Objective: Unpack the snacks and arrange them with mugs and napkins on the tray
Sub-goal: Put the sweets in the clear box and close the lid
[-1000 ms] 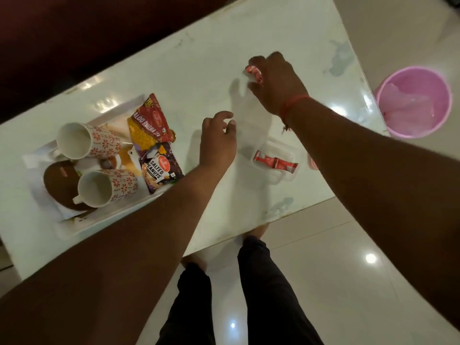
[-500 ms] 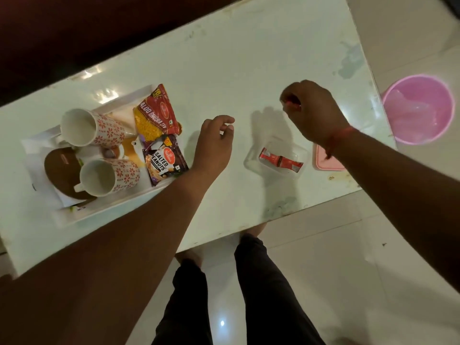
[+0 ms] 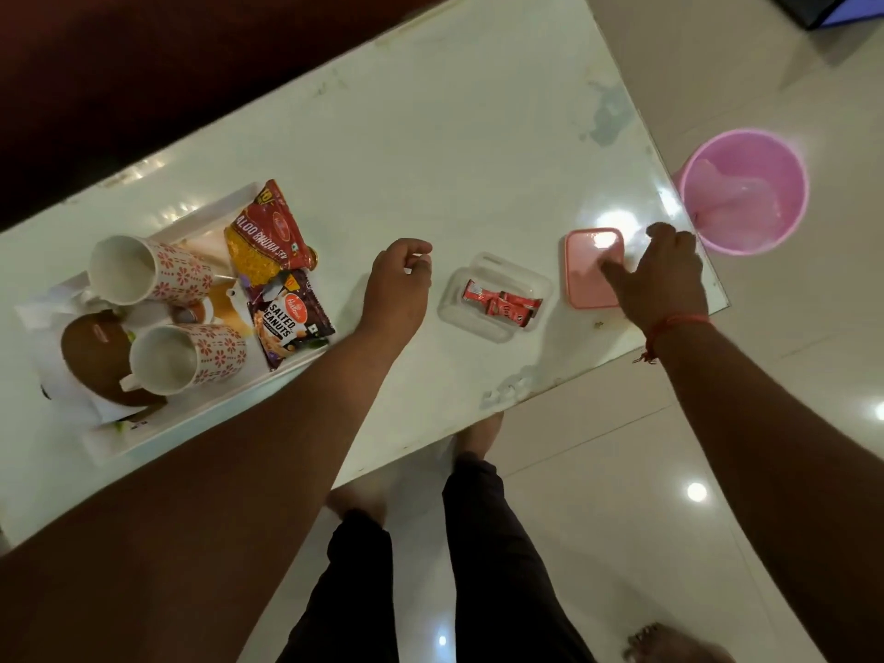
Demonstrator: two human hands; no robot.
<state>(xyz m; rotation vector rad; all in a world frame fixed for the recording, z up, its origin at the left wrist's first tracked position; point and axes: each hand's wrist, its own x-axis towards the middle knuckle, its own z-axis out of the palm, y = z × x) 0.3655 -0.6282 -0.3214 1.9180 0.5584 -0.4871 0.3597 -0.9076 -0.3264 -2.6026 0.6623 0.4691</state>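
Chocolate wrappers (image 3: 502, 306) now lie together in the clear container (image 3: 495, 296) between the hands; right hand (image 3: 662, 279), emptied, fingers spread onto the pink lid (image 3: 591, 268); left hand (image 3: 399, 284) hovers loosely curled, empty. Closing seems next.

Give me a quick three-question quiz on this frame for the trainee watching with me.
1. True or false: both mugs lie on their sides on the tray.
2. What does the right hand touch? A) pink lid B) bucket C) peanuts
3. Fill in: the red sachets lie in the clear ____.

Key: 1 true; 2 A; 3 box.
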